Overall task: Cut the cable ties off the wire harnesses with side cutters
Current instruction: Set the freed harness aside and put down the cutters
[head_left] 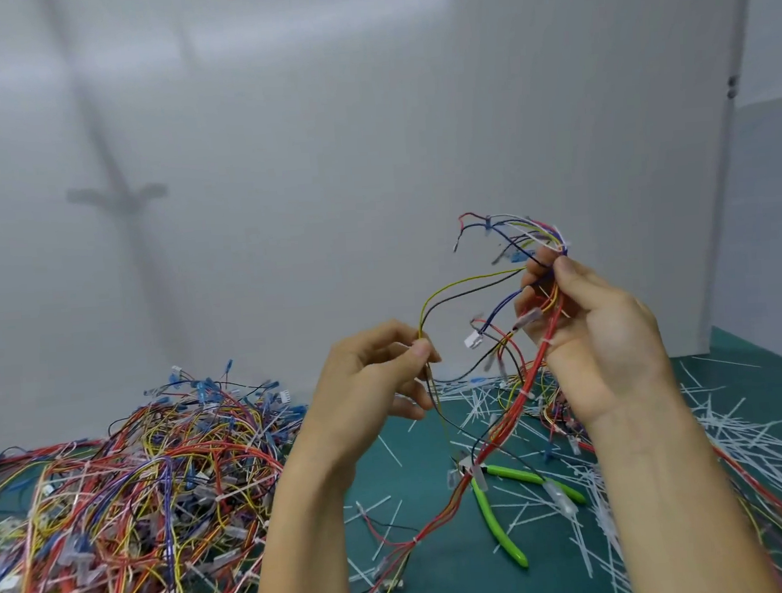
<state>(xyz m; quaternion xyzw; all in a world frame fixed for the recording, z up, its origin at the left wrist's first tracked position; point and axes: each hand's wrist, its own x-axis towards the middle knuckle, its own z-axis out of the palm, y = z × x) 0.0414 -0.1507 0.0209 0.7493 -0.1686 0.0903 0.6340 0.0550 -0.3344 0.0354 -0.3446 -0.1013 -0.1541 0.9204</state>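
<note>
The side cutters (500, 531), with slim bright-green handles, lie on the teal tabletop (451, 588), untouched. Above them, a thin multicoloured wire harness (518, 421) hangs from both hands. The right hand (600, 342) grips its bunched upper strands, fingers curled round them. The left hand (372, 381), up and left of the cutters, pinches a yellow and a black strand. Left of the cutters spreads a tangled heap of harnesses (129, 490); right of them lie stiff white cut ties (736, 434). Bare mat lies just beside the cutters.

Left hand (376, 376) raised, pinching, right hand (590, 328) higher, gripping
</note>
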